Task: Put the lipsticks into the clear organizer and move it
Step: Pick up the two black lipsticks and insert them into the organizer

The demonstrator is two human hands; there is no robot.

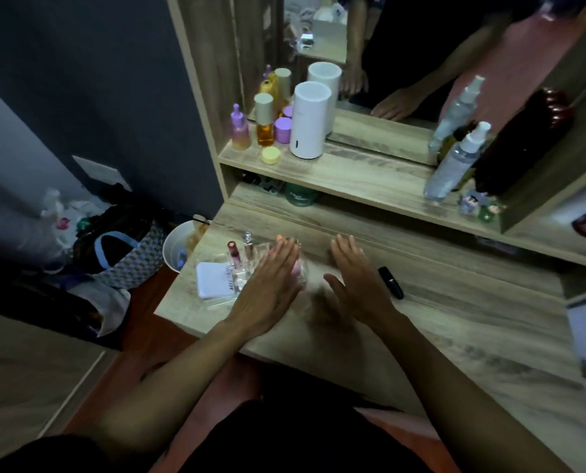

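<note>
Partly done; some lipsticks (232, 257) stand in clear organizer (250, 268); black lipstick (391, 282) left on surface (455, 319); both hands (271, 285) flat, holding nothing.

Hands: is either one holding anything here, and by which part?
Right hand is open and holds nothing. Left hand lies flat against the right side of the clear organizer; whether it has a grip cannot be told.

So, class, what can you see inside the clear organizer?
Inside the clear organizer, two lipsticks stand upright: one pink-capped lipstick, one clear-capped lipstick. The left hand covers its right part, so anything there stays hidden.
</note>
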